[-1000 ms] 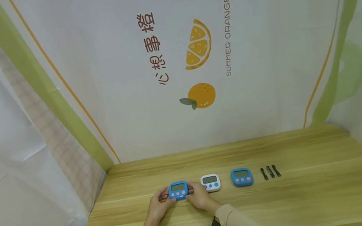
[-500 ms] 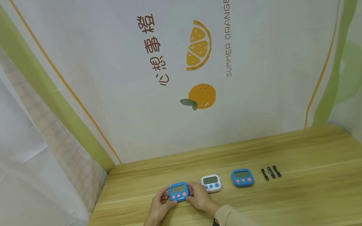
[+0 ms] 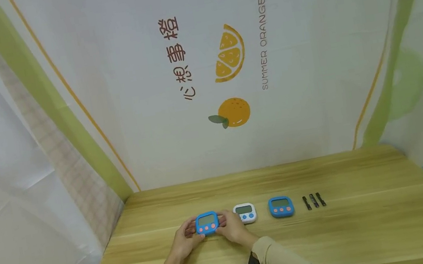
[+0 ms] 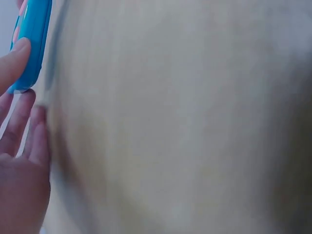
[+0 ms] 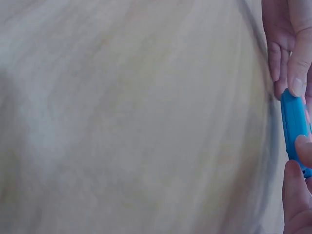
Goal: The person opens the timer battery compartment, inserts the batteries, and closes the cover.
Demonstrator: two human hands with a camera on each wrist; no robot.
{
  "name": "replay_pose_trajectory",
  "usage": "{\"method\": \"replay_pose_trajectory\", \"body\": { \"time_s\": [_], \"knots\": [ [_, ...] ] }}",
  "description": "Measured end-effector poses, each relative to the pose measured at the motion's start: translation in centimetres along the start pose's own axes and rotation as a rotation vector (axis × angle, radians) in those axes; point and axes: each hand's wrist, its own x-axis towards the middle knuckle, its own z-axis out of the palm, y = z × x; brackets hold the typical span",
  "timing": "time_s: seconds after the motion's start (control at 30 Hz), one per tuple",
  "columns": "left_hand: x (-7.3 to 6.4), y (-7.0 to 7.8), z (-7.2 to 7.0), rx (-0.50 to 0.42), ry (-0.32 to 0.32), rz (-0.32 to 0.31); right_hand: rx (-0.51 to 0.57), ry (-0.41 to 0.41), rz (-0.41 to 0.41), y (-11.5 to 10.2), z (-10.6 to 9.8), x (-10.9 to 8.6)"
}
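A blue digital timer (image 3: 207,223) with a grey screen and pink buttons is held between both hands, its face turned up toward the head camera. My left hand (image 3: 183,243) grips its left edge, thumb at the lower corner. On the opposite edge my right hand (image 3: 233,228) holds it with thumb and fingers. In the left wrist view the timer's blue side (image 4: 35,46) shows with the left thumb pressed on it. The right wrist view shows the timer (image 5: 294,122) edge-on with both thumbs on it, close over the table.
Right beside the right hand lies a white timer (image 3: 246,213) with blue buttons, partly covered by that hand. Farther right are a second blue timer (image 3: 281,207) and several small black batteries (image 3: 314,200) in a row. A printed cloth (image 3: 304,89) hangs behind the wooden table (image 3: 355,229).
The held timer has tilted slightly, its left side lower in view. My left forearm has shifted a little to the left. Both hands keep their hold.
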Motion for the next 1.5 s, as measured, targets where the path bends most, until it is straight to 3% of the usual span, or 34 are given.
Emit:
{"method": "replay_pose_trajectory", "body": {
  "time_s": [0.23, 0.43, 0.73, 0.97, 1.23, 1.5],
  "knots": [
    [0.5, 1.9, -0.4, -0.015, 0.004, 0.033, 0.017, -0.031, -0.024, -0.4, -1.4, 0.7],
    [0.4, 4.7, -0.5, -0.02, 0.028, 0.035, 0.018, -0.054, -0.081, -1.6, -3.5, 1.0],
    [0.0, 7.1, -0.2, -0.055, -0.032, 0.071, 0.009, -0.122, -0.158, -3.1, -7.1, 0.5],
    [-0.8, 9.2, 1.5, -0.037, -0.061, 0.118, 0.022, -0.135, -0.2, -2.8, -10.0, -0.7],
    [-2.8, 13.6, 4.4, 0.031, -0.047, 0.198, 0.103, -0.143, -0.186, -2.3, -13.1, -3.0],
    [-3.2, 13.9, 6.7, -0.021, -0.087, 0.188, 0.142, -0.135, -0.206, -1.5, -15.3, -4.9]
  ]
}}
